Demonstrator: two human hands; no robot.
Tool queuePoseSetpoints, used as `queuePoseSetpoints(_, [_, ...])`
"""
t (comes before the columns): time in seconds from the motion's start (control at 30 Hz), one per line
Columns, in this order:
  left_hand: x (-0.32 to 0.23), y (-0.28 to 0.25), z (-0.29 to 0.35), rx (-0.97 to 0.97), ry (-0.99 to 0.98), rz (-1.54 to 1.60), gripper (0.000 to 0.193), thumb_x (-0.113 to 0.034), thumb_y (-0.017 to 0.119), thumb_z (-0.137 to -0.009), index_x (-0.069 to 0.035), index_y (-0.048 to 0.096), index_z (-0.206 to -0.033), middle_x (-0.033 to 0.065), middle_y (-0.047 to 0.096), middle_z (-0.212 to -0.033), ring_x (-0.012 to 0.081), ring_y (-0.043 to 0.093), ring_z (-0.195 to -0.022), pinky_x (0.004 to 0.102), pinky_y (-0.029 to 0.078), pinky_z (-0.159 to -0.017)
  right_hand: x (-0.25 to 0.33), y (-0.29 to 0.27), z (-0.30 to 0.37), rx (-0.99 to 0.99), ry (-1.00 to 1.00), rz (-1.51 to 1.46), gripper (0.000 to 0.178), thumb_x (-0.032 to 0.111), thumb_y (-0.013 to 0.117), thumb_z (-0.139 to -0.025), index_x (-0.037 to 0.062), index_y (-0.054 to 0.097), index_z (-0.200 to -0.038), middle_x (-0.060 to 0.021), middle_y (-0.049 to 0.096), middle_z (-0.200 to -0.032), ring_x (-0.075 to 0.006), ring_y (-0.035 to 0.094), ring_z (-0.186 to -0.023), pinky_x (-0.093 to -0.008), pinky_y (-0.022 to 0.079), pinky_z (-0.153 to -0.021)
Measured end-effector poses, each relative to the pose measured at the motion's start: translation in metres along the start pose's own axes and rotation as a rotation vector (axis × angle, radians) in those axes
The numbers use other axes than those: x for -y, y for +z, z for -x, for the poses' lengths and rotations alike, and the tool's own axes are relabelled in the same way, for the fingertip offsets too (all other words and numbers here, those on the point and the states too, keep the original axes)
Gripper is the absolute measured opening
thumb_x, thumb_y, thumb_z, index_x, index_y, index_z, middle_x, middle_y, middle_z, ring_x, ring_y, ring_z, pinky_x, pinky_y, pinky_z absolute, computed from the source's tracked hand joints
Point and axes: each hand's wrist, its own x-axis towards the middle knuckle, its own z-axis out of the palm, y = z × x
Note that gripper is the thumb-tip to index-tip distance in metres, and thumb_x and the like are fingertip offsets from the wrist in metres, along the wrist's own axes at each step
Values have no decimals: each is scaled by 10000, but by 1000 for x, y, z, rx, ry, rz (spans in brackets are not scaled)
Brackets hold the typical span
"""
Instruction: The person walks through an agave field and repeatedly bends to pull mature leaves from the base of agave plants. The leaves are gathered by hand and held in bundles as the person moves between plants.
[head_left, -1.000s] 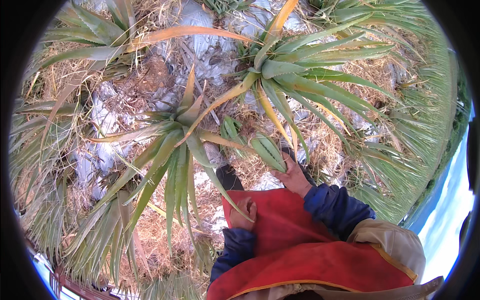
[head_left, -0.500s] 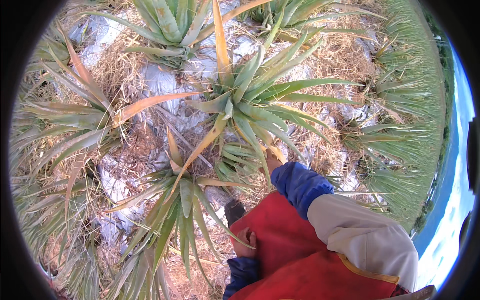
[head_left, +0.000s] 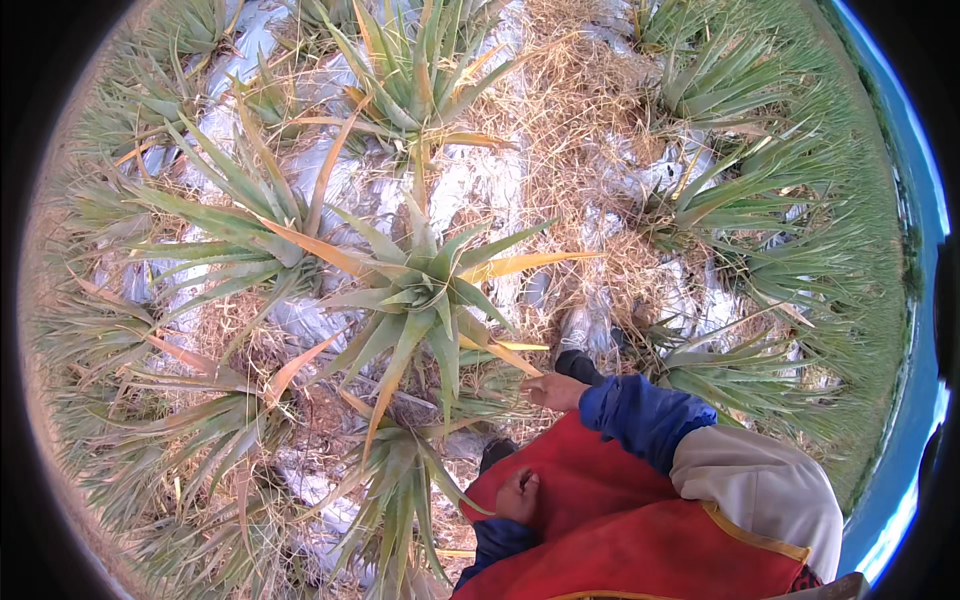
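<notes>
A large aloe plant [head_left: 420, 285] with toothed green leaves and a few yellowed ones stands in front of me. My right hand [head_left: 557, 391] is at the lower right of it, fingers closed around the tip of a yellow aloe leaf [head_left: 500, 354]. Below that hand, narrow green leaves lie low beside the plant's base. My left hand [head_left: 517, 495] rests against the red apron [head_left: 590, 470] with its fingers curled, and nothing shows in it. Close to its left side, a second aloe plant [head_left: 400, 480] stretches a leaf tip toward that hand.
More aloe plants [head_left: 265, 225] stand in rows to the left, with others [head_left: 720, 90] along the right. Dry straw [head_left: 590, 110] and pale plastic sheeting [head_left: 490, 200] cover the ground between them. A dark shoe [head_left: 580, 366] shows beyond my right hand.
The view has shifted so that more plants show at the top. My right hand has come out from beneath the green leaves, nearer my body. My left hand stays by the apron.
</notes>
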Motion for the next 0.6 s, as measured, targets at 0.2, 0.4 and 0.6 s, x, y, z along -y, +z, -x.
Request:
queuePoseSetpoints(0.2, [-50, -3, -22, 16, -36, -87, 397, -307, 594, -930, 8, 643, -1167, 175, 703, -1039, 264, 687, -949, 343, 521, -846, -62, -72, 76, -162, 266, -175, 451, 333, 546, -911, 60, 601, -1267, -223, 659, -1119, -367, 659, -968, -421, 495, -898])
queuePoseSetpoints(0.4, [-122, 6, -49, 46, -119, -213, 400, -307, 616, -920, 10, 648, -1163, 147, 708, -993, 193, 667, -871, 299, 509, -807, -160, -137, 147, -374, 460, -444, 424, 294, 541, -911, 29, 618, -1233, -199, 687, -1018, -257, 710, -821, -403, 540, -820])
queuePoseSetpoints(0.6, [-144, 3, -93, 92, -325, -47, 383, -248, 607, -932, 17, 619, -1208, 84, 691, -998, 128, 635, -851, 255, 515, -690, -202, -178, 201, -560, 603, -558, 384, 221, 550, -921, 36, 605, -1252, -99, 690, -852, -175, 669, -658, -310, 541, -547])
